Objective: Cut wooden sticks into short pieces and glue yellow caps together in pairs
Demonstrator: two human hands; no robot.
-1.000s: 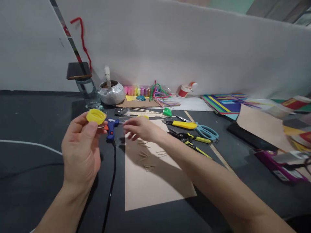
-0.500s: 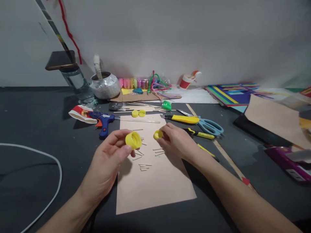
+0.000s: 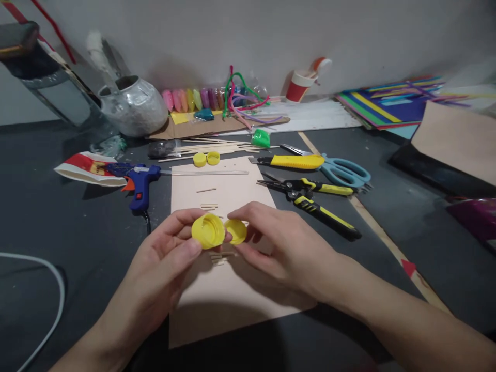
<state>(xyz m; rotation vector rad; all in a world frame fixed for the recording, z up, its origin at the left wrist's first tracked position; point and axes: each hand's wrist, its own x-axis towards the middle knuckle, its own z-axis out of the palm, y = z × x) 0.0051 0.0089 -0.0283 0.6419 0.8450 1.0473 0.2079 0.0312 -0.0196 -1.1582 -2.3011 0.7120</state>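
Between the thumb and fingers of my left hand (image 3: 165, 263) is a yellow bottle cap (image 3: 209, 231), its hollow side turned toward me. My right hand (image 3: 284, 245) pinches a second yellow bottle cap (image 3: 235, 231) by its edge, close beside the first. Both caps are held above a pale sheet of paper (image 3: 217, 320). Short cut wooden sticks (image 3: 209, 206) lie on the paper, some partly hidden behind my hands. Two more yellow caps (image 3: 200, 159) sit at the paper's far edge.
To the left rests a blue glue gun (image 3: 140, 188) with a clear glue stick. On the right lie a yellow cutter knife (image 3: 296, 161), blue-handled scissors (image 3: 344, 170) and black-and-yellow pliers (image 3: 327, 217). A metal pot (image 3: 134, 108) and a red-and-white cup (image 3: 300, 86) stand at the back.
My right hand has moved left and toward me, bringing its cap next to the one in my left hand. The view has shifted closer to the table.
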